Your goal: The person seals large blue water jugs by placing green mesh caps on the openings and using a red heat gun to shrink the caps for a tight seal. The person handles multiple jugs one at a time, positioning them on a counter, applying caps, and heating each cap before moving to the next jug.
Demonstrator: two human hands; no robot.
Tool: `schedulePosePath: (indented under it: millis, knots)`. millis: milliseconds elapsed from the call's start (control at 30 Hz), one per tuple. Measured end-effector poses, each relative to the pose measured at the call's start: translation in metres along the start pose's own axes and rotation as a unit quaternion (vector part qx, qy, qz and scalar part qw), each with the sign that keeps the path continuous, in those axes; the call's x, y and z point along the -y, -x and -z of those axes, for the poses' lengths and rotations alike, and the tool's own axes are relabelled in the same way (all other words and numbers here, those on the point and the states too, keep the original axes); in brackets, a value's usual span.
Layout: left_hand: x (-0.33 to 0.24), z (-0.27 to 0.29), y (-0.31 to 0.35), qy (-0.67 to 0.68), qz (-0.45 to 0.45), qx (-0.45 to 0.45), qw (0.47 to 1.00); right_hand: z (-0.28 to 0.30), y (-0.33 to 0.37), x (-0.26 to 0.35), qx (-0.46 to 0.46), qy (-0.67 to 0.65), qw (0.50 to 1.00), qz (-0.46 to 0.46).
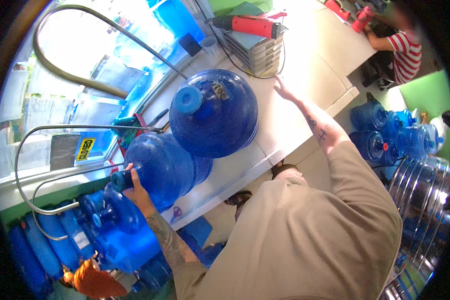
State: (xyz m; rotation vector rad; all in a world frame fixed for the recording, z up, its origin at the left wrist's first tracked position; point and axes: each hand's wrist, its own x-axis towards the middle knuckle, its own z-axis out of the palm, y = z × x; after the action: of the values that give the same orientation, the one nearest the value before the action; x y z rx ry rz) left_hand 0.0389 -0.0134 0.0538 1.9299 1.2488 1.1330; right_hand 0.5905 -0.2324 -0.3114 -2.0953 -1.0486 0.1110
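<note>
A blue water jug (167,167) lies on its side on the white-tiled counter (305,117), its capped neck pointing left. My left hand (137,194) is closed around the neck end of that jug. Just beyond it and to the right, a second large blue jug (220,125) stands with its light-blue cap (188,100) facing up. My right hand (285,91) reaches over the counter with fingers stretched out, holding nothing visible. It is close to a stack of grey trays (265,57) and a black cord; whether it touches the cord I cannot tell.
A red heat gun (250,26) rests on the tray stack. Bent metal tubes (75,127) stick out near the window at left. More blue jugs (117,212) stand below left, others (372,120) at right beside a metal rack (420,185). A person in a striped shirt (406,55) sits far right.
</note>
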Motion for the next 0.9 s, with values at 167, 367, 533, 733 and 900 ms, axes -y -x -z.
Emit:
schedulePosePath:
  millis: [167, 367, 533, 733, 900]
  knots:
    - [0.002, -0.006, 0.021, 0.0, 0.059, -0.091, 0.994, -0.02, -0.067, -0.022, 0.198, -0.007, 0.964, -0.179]
    - [-0.004, -0.013, 0.02, -0.036, 0.081, -0.116, 0.989, 0.004, -0.063, -0.027, 0.085, 0.065, 0.994, 0.005]
    - [-0.003, -0.012, 0.021, -0.048, 0.043, -0.116, 0.991, 0.069, -0.102, -0.031, 0.434, 0.164, 0.885, 0.024]
    - [0.009, -0.009, 0.019, -0.055, 0.077, -0.137, 0.986, 0.033, -0.102, 0.003, 0.219, 0.116, 0.969, 0.012]
    - [0.004, -0.01, 0.02, -0.025, 0.064, -0.14, 0.988, -0.009, -0.084, -0.013, 0.039, 0.095, 0.994, 0.032]
